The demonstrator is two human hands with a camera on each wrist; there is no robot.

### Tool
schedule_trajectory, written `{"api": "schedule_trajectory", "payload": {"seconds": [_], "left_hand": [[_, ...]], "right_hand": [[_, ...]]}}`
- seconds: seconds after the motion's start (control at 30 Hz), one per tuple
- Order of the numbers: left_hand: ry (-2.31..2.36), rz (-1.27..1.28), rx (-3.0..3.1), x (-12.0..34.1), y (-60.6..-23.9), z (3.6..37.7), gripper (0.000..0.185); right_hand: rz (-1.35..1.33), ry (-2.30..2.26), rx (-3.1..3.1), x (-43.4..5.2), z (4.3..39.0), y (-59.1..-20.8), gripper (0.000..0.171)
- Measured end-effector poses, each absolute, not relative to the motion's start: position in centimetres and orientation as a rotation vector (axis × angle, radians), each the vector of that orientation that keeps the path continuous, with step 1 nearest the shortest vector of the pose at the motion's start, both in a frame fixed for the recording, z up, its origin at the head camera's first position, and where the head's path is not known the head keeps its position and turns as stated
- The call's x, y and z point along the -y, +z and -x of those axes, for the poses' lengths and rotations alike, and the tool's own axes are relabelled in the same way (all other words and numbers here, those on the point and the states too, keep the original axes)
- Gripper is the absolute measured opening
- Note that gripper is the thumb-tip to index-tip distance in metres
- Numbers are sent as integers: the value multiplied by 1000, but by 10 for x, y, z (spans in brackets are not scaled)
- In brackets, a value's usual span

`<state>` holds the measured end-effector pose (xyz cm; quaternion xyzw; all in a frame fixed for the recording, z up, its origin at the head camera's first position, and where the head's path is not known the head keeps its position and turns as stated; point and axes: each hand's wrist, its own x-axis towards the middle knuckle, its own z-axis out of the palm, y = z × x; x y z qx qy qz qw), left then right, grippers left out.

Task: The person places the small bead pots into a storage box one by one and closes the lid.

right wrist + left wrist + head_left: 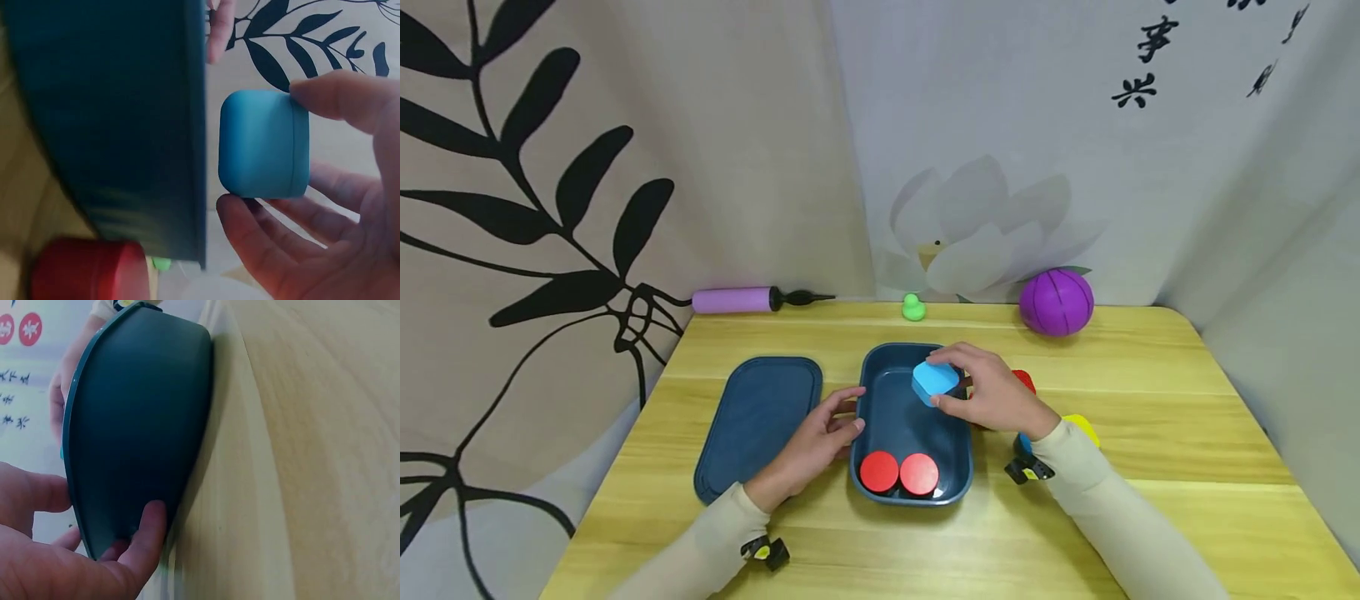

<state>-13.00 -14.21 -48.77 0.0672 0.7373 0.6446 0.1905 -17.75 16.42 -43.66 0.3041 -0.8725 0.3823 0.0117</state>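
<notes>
My right hand (1000,396) pinches a light-blue rounded-square block (934,379) between thumb and fingers, above the far half of a deep dark-blue box (895,421). A seam runs near one face of the block (265,147) in the right wrist view. Two red round pieces, a left one (878,472) and a right one (919,474), stand side by side in the box's near end. My left hand (812,446) is at the box's left side, its fingertips touching the rim and outer wall. The left wrist view shows that wall (137,406) close up.
A flat dark-blue lid (760,425) lies left of the box. Partly hidden by the right arm are a red piece (1024,380), a blue piece (1024,442) and a yellow piece (1082,427). Along the back are a purple pump (733,301), a green duck (913,308) and a purple ball (1057,302).
</notes>
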Motion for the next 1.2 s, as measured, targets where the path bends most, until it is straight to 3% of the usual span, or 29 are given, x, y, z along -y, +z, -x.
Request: {"api": "schedule_trajectory", "payload": {"seconds": [0.6, 1.2], "left_hand": [[1792, -191, -2019, 143, -486, 138, 52], [1726, -235, -2034, 148, -485, 138, 53]], "right_hand": [[-1247, 1117, 2768, -114, 185, -461, 47], [-1564, 989, 2891, -100, 181, -471, 49]]}}
